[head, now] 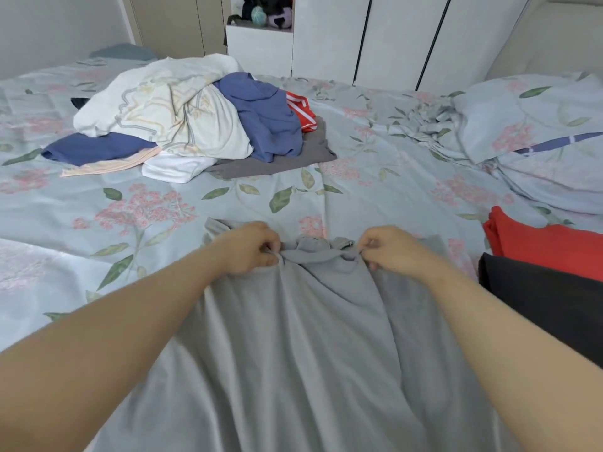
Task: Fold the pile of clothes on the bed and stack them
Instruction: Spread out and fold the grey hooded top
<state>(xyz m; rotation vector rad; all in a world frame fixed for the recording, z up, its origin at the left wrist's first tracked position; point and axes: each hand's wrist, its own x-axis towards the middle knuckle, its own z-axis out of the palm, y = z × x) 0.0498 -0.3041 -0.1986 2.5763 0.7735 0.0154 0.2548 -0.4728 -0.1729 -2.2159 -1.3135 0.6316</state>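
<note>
A light grey garment [293, 347] lies spread over the near part of the bed, wrinkled, its far edge bunched around the neck opening. My left hand [251, 249] pinches that far edge on the left side of the neck. My right hand [388, 251] pinches it on the right side. Further back sits the pile of unfolded clothes [195, 125]: white patterned cloth, blue pieces, a red piece with white stripes, a dark grey piece underneath. At the right edge lie a red garment [541, 246] and a black garment [548, 298], the red one beyond the black.
The bed [81, 223] has a pale blue floral sheet. Matching pillows [538, 135] lie at the right. White wardrobe doors [391, 37] and a low white shelf unit [259, 47] with dark items stand behind the bed.
</note>
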